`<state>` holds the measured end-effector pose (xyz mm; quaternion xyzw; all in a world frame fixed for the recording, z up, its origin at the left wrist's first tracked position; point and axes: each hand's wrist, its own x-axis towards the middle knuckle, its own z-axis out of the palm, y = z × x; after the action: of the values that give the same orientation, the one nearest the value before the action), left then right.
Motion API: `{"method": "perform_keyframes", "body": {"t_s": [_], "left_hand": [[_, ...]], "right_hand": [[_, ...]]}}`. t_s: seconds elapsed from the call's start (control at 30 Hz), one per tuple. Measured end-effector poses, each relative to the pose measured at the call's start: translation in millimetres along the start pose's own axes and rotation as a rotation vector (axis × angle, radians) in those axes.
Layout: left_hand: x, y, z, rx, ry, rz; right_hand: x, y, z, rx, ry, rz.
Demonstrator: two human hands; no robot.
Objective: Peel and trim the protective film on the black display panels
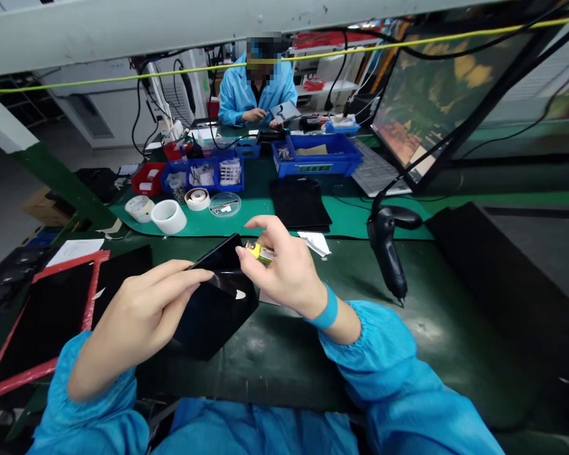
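Black panel point(215, 303) is tilted up just above the desk point(408, 316). Left hand point(137, 316) is gripping its near edge, and right hand point(284, 268) is pinching a small yellow tube point(260, 252) by the top corner.

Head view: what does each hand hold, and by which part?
Left hand holds the black panel by its left edge; right hand pinches a small yellow piece, the grip place mostly hidden.
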<state>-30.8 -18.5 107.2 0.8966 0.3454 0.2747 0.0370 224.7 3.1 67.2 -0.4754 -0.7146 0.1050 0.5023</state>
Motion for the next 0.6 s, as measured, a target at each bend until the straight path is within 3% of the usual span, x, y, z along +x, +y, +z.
{"method": "perform_keyframes", "body": {"t_s": [0.6], "left_hand": [[-3.9,3.6,-0.8,0.122,0.013,0.076]], "right_hand": [[-6.4,0.3,6.3,0.11,0.007,-0.015]]}}
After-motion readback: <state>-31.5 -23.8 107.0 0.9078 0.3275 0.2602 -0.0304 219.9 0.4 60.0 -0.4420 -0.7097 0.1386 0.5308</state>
